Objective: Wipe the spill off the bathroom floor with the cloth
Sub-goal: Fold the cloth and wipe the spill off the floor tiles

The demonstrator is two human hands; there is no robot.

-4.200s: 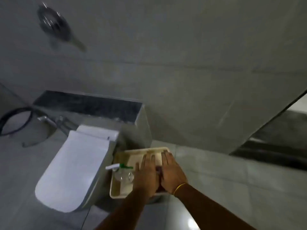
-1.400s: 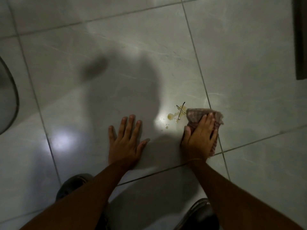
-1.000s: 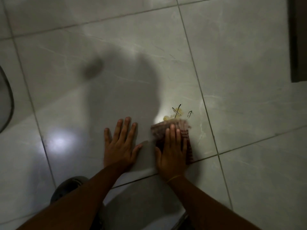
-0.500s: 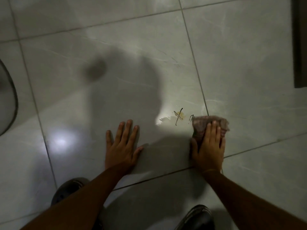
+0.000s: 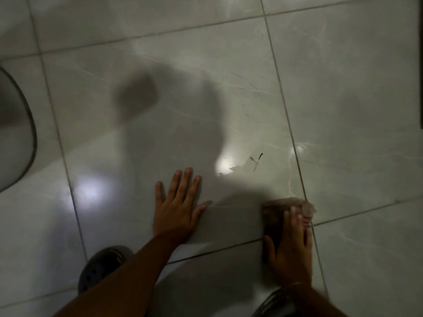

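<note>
My right hand [image 5: 290, 250] presses a folded brownish cloth [image 5: 278, 210] flat on the grey floor tile, near the crossing of two grout lines. Above and left of the cloth, a faint wet smear [image 5: 238, 169] and thin dark cross-shaped marks [image 5: 256, 160] show where the spill lay. My left hand [image 5: 177, 208] rests flat on the tile with its fingers spread, holding nothing, about a hand's width left of the cloth.
A dark round-edged object [image 5: 16, 133] stands at the left edge. My two dark shoes [image 5: 100, 268] [image 5: 274, 303] are at the bottom. A dark strip [image 5: 420, 65] runs down the right edge. Grey tiled floor [image 5: 354, 88] spreads ahead, with my shadow across it.
My right hand has dragged the cloth down toward me, away from the marks. The yellowish drops seen earlier have shrunk to a faint smear. My left hand has stayed planted.
</note>
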